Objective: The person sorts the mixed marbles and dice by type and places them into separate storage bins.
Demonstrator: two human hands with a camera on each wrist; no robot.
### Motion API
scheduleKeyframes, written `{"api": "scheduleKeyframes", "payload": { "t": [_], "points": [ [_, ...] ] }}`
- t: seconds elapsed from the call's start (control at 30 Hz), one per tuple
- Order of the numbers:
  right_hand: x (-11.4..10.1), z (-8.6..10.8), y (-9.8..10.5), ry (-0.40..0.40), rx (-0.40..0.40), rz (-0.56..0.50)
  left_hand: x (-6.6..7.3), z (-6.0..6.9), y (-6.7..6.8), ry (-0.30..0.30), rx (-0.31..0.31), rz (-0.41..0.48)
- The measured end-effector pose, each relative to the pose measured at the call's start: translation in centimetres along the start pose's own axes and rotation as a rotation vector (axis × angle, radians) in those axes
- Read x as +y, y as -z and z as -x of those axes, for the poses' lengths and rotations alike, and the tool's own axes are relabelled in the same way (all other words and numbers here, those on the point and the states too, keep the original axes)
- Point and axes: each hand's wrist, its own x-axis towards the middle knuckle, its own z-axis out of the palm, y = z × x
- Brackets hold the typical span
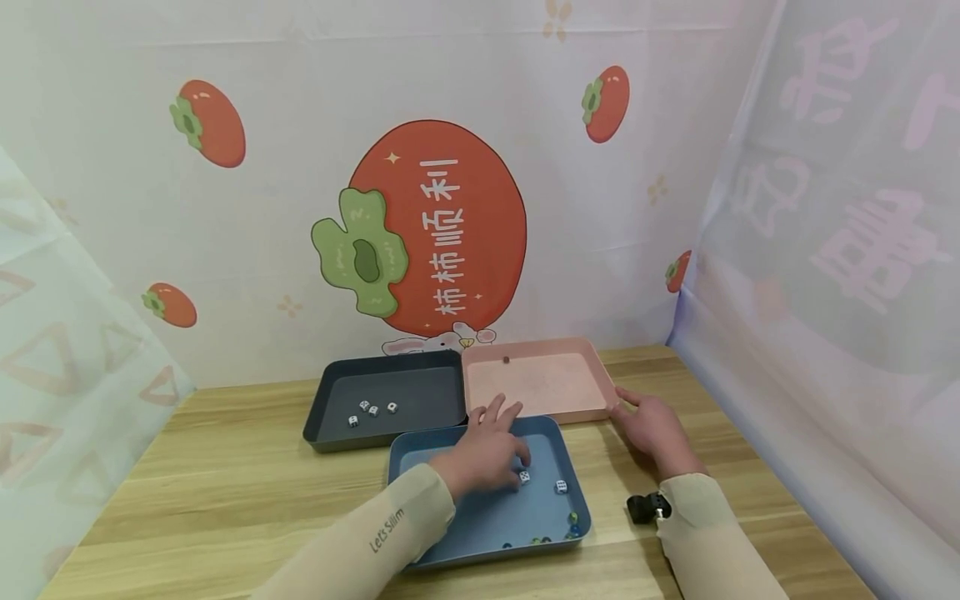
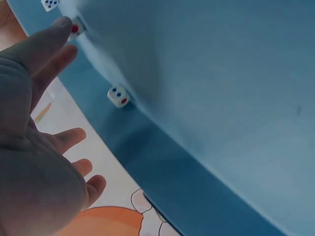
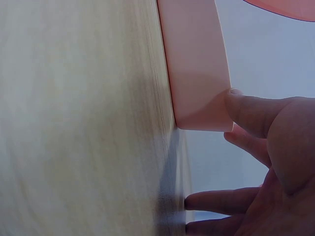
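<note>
The left wrist view is showing a red-dotted die (image 2: 78,27) lying in the blue tray (image 1: 498,517), partly hidden behind your left thumb; another die (image 2: 118,96) is sitting by the wall. Your left hand (image 1: 487,454) is hovering with its grip parted; you can't tell here whether a fingertip is touching the first die. For a clean pinch, you should be squaring thumb and forefinger on opposite faces and keeping the other fingers lifted, so you aren't nudging the marbles (image 1: 573,529). Your right hand (image 1: 656,425) is gripping a corner of the pink tray (image 1: 536,379). The dark tray (image 1: 420,387) is holding four dice (image 1: 373,411); the desk (image 1: 225,500) is carrying everything.
</note>
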Motion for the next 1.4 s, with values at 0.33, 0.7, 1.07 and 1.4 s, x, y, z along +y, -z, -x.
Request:
{"api": "scheduleKeyframes", "payload": {
  "t": [0.33, 0.7, 1.07, 1.4],
  "points": [
    [0.0, 0.1, 0.0, -0.009, -0.001, -0.007, 0.2, -0.2, -1.1, -0.021, 0.018, -0.079],
    [-0.3, 0.2, 0.1, -0.007, -0.009, 0.001, -0.1, 0.0, -1.2, -0.074, 0.014, -0.061],
    [-0.2, 0.0, 0.0, -0.002, 0.002, 0.001, 0.3, 0.0, -1.1, -0.087, 0.010, -0.064],
    [-0.2, 0.0, 0.1, 0.001, 0.000, 0.008, 0.2, 0.2, -0.4, -0.055, 0.025, 0.017]
  ]
}}
